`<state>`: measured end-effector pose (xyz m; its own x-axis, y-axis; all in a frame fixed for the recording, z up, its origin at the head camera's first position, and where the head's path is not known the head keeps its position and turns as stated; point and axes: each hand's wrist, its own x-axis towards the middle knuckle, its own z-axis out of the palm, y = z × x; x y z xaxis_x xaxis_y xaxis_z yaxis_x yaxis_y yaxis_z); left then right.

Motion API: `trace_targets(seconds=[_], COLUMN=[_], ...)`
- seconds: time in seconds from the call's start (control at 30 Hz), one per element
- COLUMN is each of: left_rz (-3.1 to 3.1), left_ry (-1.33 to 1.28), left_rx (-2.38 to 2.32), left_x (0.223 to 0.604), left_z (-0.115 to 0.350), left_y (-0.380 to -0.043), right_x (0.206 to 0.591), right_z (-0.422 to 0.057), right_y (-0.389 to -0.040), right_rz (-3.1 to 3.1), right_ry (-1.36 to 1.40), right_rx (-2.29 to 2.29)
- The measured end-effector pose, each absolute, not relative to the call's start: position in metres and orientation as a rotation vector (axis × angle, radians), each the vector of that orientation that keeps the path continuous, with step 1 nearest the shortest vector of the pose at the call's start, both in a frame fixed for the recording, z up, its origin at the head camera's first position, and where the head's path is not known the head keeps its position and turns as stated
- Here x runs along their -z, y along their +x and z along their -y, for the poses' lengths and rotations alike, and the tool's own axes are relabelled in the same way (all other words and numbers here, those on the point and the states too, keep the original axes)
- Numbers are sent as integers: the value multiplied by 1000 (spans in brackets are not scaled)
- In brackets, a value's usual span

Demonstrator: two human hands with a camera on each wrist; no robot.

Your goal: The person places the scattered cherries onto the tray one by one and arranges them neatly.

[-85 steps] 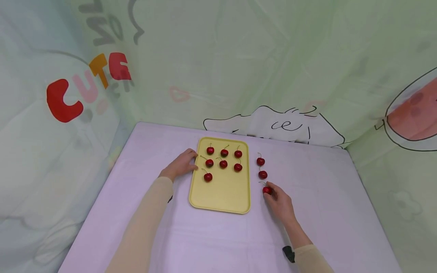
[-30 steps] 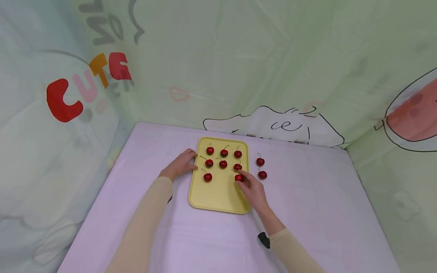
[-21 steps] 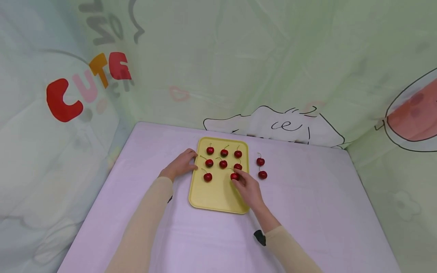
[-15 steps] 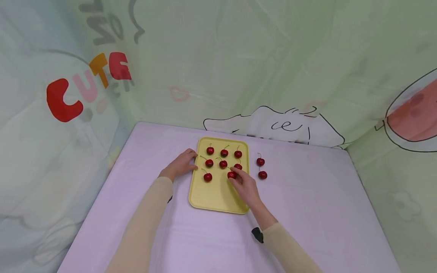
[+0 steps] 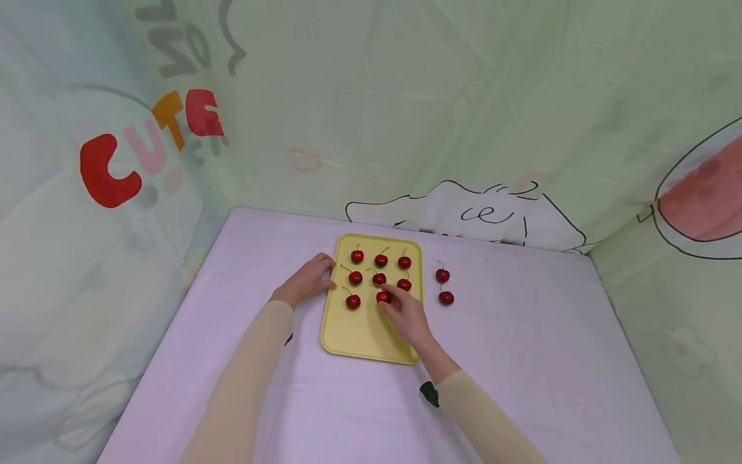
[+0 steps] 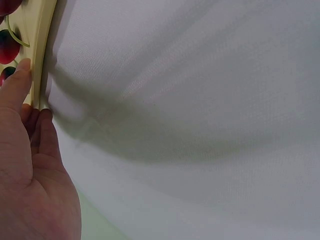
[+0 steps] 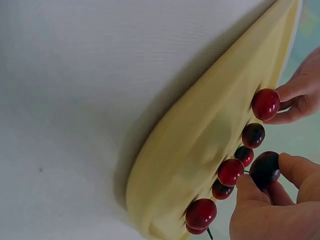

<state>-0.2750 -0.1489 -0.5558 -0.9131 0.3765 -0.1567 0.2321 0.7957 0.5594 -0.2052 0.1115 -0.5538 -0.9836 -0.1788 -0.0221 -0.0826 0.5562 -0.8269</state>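
Note:
My right hand [image 5: 408, 319] pinches a red cherry [image 5: 382, 296] between thumb and fingers, over the middle of the yellow tray [image 5: 365, 338]. In the right wrist view this cherry [image 7: 265, 170] looks dark, held close above the tray. My left hand [image 5: 304, 280] holds the tray's left edge; in the left wrist view its thumb [image 6: 22, 67] lies over the rim while the fingertips meet the outer side. Several cherries with stems stand in rows on the tray: a back row [image 5: 380, 260], a second row [image 5: 355, 278], and one cherry [image 5: 353, 301] at the left below them.
To the right of the tray, one cherry [image 5: 443, 276] and another cherry [image 5: 446, 298] lie on the lilac tablecloth [image 5: 522, 348]. A printed curtain [image 5: 359, 116] rises behind the table and along both sides.
My right hand took the nearest cherry from the cloth at the right and carried it left across the tray toward its middle. My left hand has stayed on the tray's edge.

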Motion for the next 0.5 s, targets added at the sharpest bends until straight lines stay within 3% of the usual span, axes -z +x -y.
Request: trace_targets(seconds=[0.5], left_rz=[-2724], left_ry=[450], left_rx=[-811], left_x=[560], left_z=[150], left_y=[-278], right_x=[558], right_z=[-103], right_y=[-208], right_rz=[-2722], right_ry=[-250], right_rx=[1268])
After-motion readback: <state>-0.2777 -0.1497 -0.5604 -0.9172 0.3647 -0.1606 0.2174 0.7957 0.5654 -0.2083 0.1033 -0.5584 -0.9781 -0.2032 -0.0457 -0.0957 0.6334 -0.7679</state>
